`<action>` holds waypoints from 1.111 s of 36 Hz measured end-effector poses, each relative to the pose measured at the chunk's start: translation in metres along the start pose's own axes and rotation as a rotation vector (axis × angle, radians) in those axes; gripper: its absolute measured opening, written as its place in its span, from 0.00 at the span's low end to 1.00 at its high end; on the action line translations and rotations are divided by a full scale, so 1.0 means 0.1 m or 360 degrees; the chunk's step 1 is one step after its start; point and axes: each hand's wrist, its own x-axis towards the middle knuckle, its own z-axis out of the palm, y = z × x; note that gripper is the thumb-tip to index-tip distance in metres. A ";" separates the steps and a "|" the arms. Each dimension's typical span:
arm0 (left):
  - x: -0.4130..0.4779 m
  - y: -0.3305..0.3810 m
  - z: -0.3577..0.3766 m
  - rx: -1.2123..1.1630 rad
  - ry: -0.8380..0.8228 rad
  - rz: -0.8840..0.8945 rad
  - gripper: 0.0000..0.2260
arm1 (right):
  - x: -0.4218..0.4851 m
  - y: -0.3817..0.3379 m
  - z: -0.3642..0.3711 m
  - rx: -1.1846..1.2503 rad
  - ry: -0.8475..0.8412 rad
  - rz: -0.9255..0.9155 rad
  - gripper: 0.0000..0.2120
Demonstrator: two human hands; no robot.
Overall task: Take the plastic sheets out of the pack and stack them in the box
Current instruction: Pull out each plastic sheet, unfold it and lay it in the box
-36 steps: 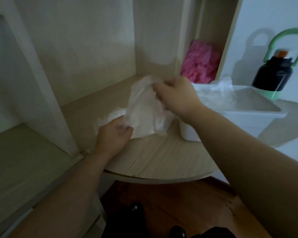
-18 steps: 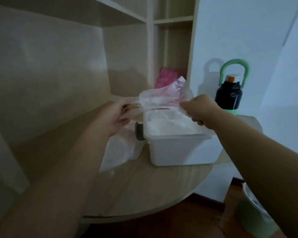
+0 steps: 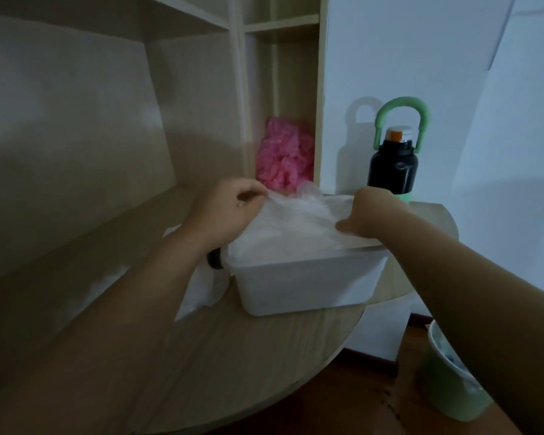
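Dim light, view down over both forearms.

- Plastic sheet (image 3: 296, 215): thin, translucent, spread across the open top of the white plastic box (image 3: 305, 284), lying on a pale heap of more sheets that fills the box nearly to the rim. Its far edge is rumpled upward.
- Left hand (image 3: 230, 208): fingers curled, thumb and fingertips pinching the sheet's far left corner just above the box's left end.
- Right hand (image 3: 368, 215): back of hand toward the camera, fingers folded down over the sheet's right edge and gripping it, thumb stretched along the sheet toward the left. The fingertips themselves are hidden behind the hand.
- Box sits on the wooden table (image 3: 233, 356), toward its right edge, where the curved front rim begins.
- Pack (image 3: 201, 293): crumpled clear plastic lying on the table against the box's left end, partly covered by the left forearm. A small dark round part (image 3: 214, 260) shows between forearm and box; cannot tell what it is.
- Black bottle (image 3: 393, 164) with green carry handle stands at the table's far right edge, just behind the right hand, beside the wall.
- Pink crumpled bundle (image 3: 283, 158) sits in a narrow shelf compartment behind the box.
- Green bin (image 3: 446, 381) is on the floor below the table's right edge, partly hidden by the right forearm.
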 end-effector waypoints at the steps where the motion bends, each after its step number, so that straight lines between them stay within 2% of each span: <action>1: 0.02 -0.02 0.03 0.0027 -0.0158 0.0053 0.07 | 0.00 0.00 0.00 -0.0009 -0.0011 -0.0018 0.18; 3: 0.05 -0.04 0.09 0.0093 -0.0368 0.0070 0.07 | -0.02 0.01 -0.02 -0.0029 -0.0003 -0.0034 0.18; 8: 0.14 -0.07 0.25 0.0348 -0.0638 0.0086 0.10 | -0.12 0.00 -0.08 -0.0072 0.0213 -0.0017 0.21; 10: 0.16 -0.10 0.30 0.0494 -0.0736 0.0037 0.16 | -0.11 -0.03 -0.06 -0.0019 0.0420 -0.0251 0.21; 12: 0.16 -0.10 0.34 0.0501 -0.0699 0.0031 0.20 | -0.11 -0.08 -0.04 0.0186 0.0489 -0.0543 0.18; 14: 0.15 -0.06 0.34 0.0488 -0.0583 0.0075 0.23 | -0.10 -0.14 -0.02 0.0377 0.0289 -0.0681 0.18; 17: 0.16 -0.03 0.30 0.0598 -0.0532 0.0120 0.27 | -0.05 -0.20 0.06 0.0254 -0.0200 -0.0589 0.30; 19: 0.17 -0.06 0.27 0.0711 -0.0695 0.0072 0.31 | 0.00 -0.22 0.10 0.0014 -0.0494 -0.0498 0.38; 21: 0.21 -0.09 0.27 0.0878 -0.0981 -0.0037 0.33 | 0.02 -0.24 0.11 -0.0156 -0.0733 -0.0463 0.38; 25: 0.28 -0.03 0.41 0.1184 -0.1420 -0.0192 0.21 | 0.04 -0.26 0.14 -0.0385 -0.0937 -0.0487 0.25; 29: 0.30 0.02 0.55 0.1067 -0.1575 -0.0254 0.13 | 0.07 -0.25 0.17 -0.0318 -0.0889 -0.0479 0.25; 31: 0.28 0.02 0.51 0.1044 -0.1530 -0.0241 0.14 | 0.05 -0.23 0.14 -0.0194 -0.0783 -0.0464 0.29; 33: 0.24 0.04 0.42 0.0992 -0.1375 -0.0225 0.17 | 0.01 -0.21 0.07 -0.0087 -0.0636 -0.0468 0.30; 35: 0.20 0.06 0.29 0.0826 -0.1132 -0.0212 0.18 | -0.03 -0.21 -0.01 0.0023 -0.0445 -0.0495 0.25; 37: 0.15 0.08 0.12 0.0593 -0.0907 -0.0228 0.15 | -0.09 -0.25 -0.09 0.0172 -0.0260 -0.0531 0.20; 40: 0.02 0.05 -0.16 0.0349 -0.0608 -0.0234 0.10 | -0.20 -0.40 -0.13 0.0431 -0.0044 -0.0569 0.18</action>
